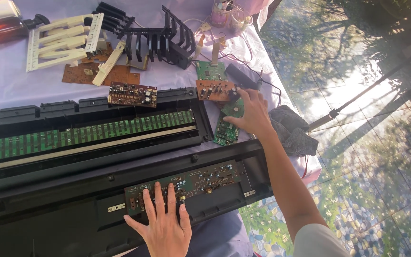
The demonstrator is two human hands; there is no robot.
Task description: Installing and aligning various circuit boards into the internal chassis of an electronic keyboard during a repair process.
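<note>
Flat and spread wide, the left hand [165,227] has no grip at all, its fingers pressing on the dark circuit board [186,183] mounted in the black keyboard casing [72,209]. Up and to the right, the right hand [252,114] rests with loose fingers on a green circuit board [228,128], pinching nothing clearly. Just beyond its fingertips lies a brown circuit board [215,89]; beside its wrist, a grey cloth [291,131] on the desk [5,81].

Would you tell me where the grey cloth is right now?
The grey cloth lies at the table's right edge, just right of the right hand.
</note>
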